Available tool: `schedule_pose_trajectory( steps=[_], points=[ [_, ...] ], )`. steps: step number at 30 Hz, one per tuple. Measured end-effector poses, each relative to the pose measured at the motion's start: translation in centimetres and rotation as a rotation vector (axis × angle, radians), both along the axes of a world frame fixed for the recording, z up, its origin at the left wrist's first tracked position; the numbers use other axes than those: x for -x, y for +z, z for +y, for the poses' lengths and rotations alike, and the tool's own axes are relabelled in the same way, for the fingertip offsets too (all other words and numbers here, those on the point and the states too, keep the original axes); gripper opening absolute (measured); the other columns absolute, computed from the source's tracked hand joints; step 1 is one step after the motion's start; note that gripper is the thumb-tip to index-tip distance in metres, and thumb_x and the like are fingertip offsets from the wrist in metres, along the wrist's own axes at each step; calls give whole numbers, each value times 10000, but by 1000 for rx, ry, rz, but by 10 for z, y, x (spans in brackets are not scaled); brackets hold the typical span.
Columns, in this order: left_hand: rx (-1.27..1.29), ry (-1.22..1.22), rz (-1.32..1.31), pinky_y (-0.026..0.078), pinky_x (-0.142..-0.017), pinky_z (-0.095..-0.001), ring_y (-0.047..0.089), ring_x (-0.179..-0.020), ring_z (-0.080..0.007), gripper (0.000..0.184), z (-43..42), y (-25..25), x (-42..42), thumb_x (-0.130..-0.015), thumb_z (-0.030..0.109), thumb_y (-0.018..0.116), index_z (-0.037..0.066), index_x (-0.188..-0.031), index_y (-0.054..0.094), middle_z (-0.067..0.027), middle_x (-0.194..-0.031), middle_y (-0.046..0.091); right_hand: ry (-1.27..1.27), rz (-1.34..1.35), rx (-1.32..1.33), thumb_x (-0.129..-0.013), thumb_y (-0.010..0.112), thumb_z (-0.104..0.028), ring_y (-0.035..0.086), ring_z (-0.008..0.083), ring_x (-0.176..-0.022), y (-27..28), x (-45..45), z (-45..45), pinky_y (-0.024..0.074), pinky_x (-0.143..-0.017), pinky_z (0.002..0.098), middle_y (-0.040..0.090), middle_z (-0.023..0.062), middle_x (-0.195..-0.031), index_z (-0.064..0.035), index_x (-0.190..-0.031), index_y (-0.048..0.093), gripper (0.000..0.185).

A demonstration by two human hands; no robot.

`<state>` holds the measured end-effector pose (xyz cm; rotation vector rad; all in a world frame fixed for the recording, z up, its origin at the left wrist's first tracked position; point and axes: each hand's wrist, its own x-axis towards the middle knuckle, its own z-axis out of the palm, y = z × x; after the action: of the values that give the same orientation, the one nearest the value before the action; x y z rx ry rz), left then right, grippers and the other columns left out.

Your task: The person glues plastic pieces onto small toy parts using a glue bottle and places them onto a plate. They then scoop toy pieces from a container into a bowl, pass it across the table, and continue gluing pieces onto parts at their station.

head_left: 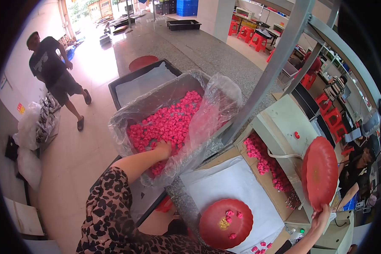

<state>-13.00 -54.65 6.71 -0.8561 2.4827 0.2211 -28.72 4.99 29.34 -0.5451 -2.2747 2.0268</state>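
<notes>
My left hand (161,150) reaches into a plastic-lined bin (122,111), its fingers down among many small bright pink pieces (168,120) that look like little flower-shaped parts. Those fingertips are hidden, so their grip does not show. At the right, my right hand (321,216) pinches the lower rim of a red scalloped plate (320,171), which is steeply tilted beside a pale machine housing (279,122). Another red plate (216,220) lies on white paper (252,190) in front of me, with several pink pieces on it.
More pink pieces (266,163) lie in a cardboard-lined trough beside the paper. A metal post (271,76) rises past the bin's right side. Behind the bin sits a black tray (114,86). One person (55,63) walks at left; another person (354,173) is at far right.
</notes>
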Motion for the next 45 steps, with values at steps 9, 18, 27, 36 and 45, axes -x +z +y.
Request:
schedule_pose_trajectory(
  steps=[9,18,27,36,45],
  points=[
    [-76,-72,84,471,-715,-373,573,-833,-337,574,-74,42,-27,-599,346,636,-36,-1005,497,-228,-924,561,733,33,140,-755,403,-36,466,179,-1003,2,-46,-216,349,-867,280,494,110,-1115,35,-1169,404,420],
    [-83,428,262,416,-818,-401,499,-963,-378,720,-93,3,-16,-626,323,648,-2,-1191,343,-273,-1075,477,870,206,-303,-770,420,-105,589,282,-528,-115,62,-477,479,-391,301,571,213,-834,25,-1084,405,341],
    [-33,537,253,332,-895,-475,317,-1146,-390,621,-73,12,6,-754,389,530,200,-1281,260,-173,-1285,267,1142,839,-703,-712,531,-109,552,332,-815,-132,-2,-524,435,-731,399,570,177,-820,-4,-871,555,191],
    [-353,550,-189,434,-797,-447,449,-1021,-420,732,-49,33,-30,-769,450,501,58,-1281,154,-231,-1274,275,1678,-96,-1177,-798,452,-294,417,313,-1103,-197,-42,-553,351,-908,363,377,246,-1206,22,-1193,306,526],
    [-533,970,-129,489,-664,-503,480,-964,-395,721,-10,38,-14,-785,425,502,100,-1285,95,-181,-1290,260,1814,-365,-1204,-796,410,-481,287,308,-1201,-217,-57,-547,268,-968,370,291,197,-1291,-47,-1304,180,707]
  ],
)
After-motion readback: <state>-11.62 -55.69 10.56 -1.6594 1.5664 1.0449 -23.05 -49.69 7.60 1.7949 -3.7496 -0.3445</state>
